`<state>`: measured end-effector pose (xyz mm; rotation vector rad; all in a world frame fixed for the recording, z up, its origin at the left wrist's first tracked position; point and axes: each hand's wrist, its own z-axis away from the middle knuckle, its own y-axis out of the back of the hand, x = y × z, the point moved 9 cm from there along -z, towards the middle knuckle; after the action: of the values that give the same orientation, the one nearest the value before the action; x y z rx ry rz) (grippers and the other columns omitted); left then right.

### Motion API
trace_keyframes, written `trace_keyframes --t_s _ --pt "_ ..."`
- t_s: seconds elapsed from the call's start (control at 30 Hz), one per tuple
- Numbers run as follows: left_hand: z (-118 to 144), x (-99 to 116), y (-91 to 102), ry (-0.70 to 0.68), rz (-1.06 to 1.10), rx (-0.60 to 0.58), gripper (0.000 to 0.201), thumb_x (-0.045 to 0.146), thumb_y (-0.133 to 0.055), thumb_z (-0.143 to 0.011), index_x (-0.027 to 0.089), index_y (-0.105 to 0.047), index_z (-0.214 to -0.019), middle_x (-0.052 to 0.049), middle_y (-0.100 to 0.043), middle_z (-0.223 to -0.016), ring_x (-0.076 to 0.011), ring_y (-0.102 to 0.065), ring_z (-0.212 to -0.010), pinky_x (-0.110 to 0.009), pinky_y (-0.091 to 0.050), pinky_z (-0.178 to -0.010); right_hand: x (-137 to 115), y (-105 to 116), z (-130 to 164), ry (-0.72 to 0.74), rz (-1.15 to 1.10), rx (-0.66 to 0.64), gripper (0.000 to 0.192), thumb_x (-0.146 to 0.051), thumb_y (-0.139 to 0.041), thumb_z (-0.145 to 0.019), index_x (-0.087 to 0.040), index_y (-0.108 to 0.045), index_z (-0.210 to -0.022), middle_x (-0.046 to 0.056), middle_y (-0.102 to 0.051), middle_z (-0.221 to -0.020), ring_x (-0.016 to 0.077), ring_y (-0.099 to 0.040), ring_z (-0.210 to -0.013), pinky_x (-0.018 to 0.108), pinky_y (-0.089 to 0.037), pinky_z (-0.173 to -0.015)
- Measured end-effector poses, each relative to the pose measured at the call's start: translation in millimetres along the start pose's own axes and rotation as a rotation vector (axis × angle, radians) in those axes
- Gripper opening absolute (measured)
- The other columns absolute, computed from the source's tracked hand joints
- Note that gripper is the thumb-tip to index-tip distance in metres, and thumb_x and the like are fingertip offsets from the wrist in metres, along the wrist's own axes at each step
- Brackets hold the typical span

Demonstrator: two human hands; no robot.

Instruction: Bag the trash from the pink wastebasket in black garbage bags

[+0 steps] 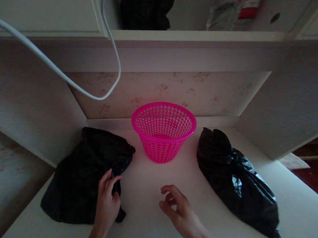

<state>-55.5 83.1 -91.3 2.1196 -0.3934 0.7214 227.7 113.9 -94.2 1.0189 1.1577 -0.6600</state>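
On the left lies a dull black bag (71, 185), bulging and crumpled. My left hand (108, 195) is at its right side, fingers closed on a small fold of the black material; the exact spot of the pinch is partly hidden. My right hand (178, 210) hovers over the white surface with bent fingers, a gap between thumb and forefinger, and nothing in it. Beyond both hands stands an upright pink perforated basket (160, 150), with nothing seen inside. To the right rests a shiny black plastic bag (242, 184), filled and gathered near its upper end.
A white cable (76, 87) loops down at the upper left. Overhead, an open cupboard shelf (198, 36) holds another black bag (147, 8), clear plastic wrapping (223, 14) and a red-and-white container (249, 7). Side panels (293, 96) flank the white surface (142, 220).
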Motion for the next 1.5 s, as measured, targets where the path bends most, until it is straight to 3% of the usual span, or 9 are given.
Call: trace_keyframes --t_s 0.13,0.33,0.5,0.63,0.83,1.03,1.17,1.3,1.5 --pt "19.2 -14.9 13.1 0.161 0.345 -0.016 0.026 0.01 -0.049 -0.078 0.023 -0.06 -0.098 -0.014 -0.059 -0.137 -0.0289 -0.075 -0.114 -0.049 -0.06 -0.102 13.0 -38.1 -20.3 -0.164 -0.165 -0.12 0.05 -0.052 -0.059 -0.095 -0.02 -0.052 -0.133 0.014 -0.06 -0.132 0.0213 -0.068 -0.097 0.037 -0.058 -0.085" --pt "43.5 -17.6 5.6 0.428 0.623 -0.234 0.022 0.017 -0.057 -0.075 0.022 -0.063 -0.095 -0.014 -0.075 -0.13 -0.0289 -0.078 -0.106 -0.044 -0.062 -0.095 -27.2 -72.1 -41.4 0.157 0.106 -0.133 0.069 -0.027 -0.077 -0.083 -0.025 -0.051 -0.147 0.015 -0.049 -0.153 0.0323 -0.057 -0.133 0.05 -0.05 -0.11" --pt "41.6 17.3 -1.0 0.377 0.646 -0.338 0.015 0.022 -0.054 -0.074 0.023 -0.069 -0.076 -0.01 -0.082 -0.11 -0.0248 -0.079 -0.083 -0.039 -0.064 -0.083 -24.6 -79.7 -54.6 0.24 0.151 -0.088 0.029 -0.014 -0.061 -0.089 -0.018 -0.073 -0.116 0.018 -0.058 -0.14 0.0346 -0.057 -0.13 0.054 -0.049 -0.11" --pt "31.3 20.8 1.8 0.285 0.485 -0.36 0.023 0.028 -0.051 -0.079 0.024 -0.072 -0.072 -0.007 -0.082 -0.084 -0.0209 -0.071 -0.06 -0.033 -0.061 -0.065 -37.7 -42.1 -51.9 0.293 0.081 -0.026 0.026 -0.025 -0.048 -0.103 -0.021 -0.071 -0.116 0.013 -0.064 -0.133 0.0254 -0.061 -0.124 0.043 -0.049 -0.11" --pt "7.5 -23.2 20.3 0.315 0.255 -0.303 0.024 0.028 -0.051 -0.071 0.024 -0.075 -0.072 -0.002 -0.073 -0.063 -0.023 -0.07 -0.06 -0.032 -0.058 -0.06 -47.0 87.6 -22.3 0.171 -0.205 0.365 0.038 -0.057 -0.061 -0.097 -0.024 -0.071 -0.113 0.006 -0.072 -0.103 0.0205 -0.068 -0.098 0.03 -0.057 -0.088" --pt "21.5 10.1 20.5 0.197 0.323 -0.678 0.031 0.042 -0.06 -0.087 0.035 -0.082 -0.109 -0.005 -0.082 -0.113 -0.0288 -0.078 -0.105 -0.043 -0.063 -0.092 -23.4 137.1 -6.9 -0.021 -0.147 0.541 0.066 -0.069 -0.073 -0.082 -0.025 -0.06 -0.13 0.01 -0.065 -0.128 0.0252 -0.067 -0.112 0.041 -0.057 -0.099" --pt "-5.9 29.8 47.7 0.185 0.352 -0.663 0.036 0.058 -0.062 -0.089 0.036 -0.082 -0.11 -0.007 -0.079 -0.122 -0.0311 -0.074 -0.116 -0.044 -0.061 -0.098 42.8 111.9 23.4 -0.327 -0.348 0.569 0.088 -0.076 -0.074 -0.077 -0.023 -0.05 -0.143 0.012 -0.062 -0.136 0.0289 -0.065 -0.119 0.046 -0.055 -0.103" --pt "-87.4 10.8 61.8 0.323 0.292 -0.354 0.051 0.066 -0.061 -0.085 0.023 -0.077 -0.105 -0.011 -0.08 -0.112 -0.0321 -0.074 -0.109 -0.048 -0.056 -0.105 81.7 40.5 52.8 -0.536 -0.667 0.224 0.091 -0.069 -0.084 -0.071 -0.018 -0.057 -0.142 0.016 -0.064 -0.141 0.0297 -0.066 -0.123 0.043 -0.052 -0.108" --pt "-177.9 -20.0 -11.9 0.364 0.118 -0.394 0.074 0.059 -0.073 -0.067 0.009 -0.067 -0.122 -0.027 -0.053 -0.154 -0.0456 -0.043 -0.147 -0.059 -0.03 -0.123 52.4 -30.0 38.4 -0.505 -0.799 -0.129 0.069 -0.066 -0.075 -0.083 -0.018 -0.068 -0.132 0.015 -0.068 -0.137 0.0231 -0.07 -0.107 0.032 -0.06 -0.079"
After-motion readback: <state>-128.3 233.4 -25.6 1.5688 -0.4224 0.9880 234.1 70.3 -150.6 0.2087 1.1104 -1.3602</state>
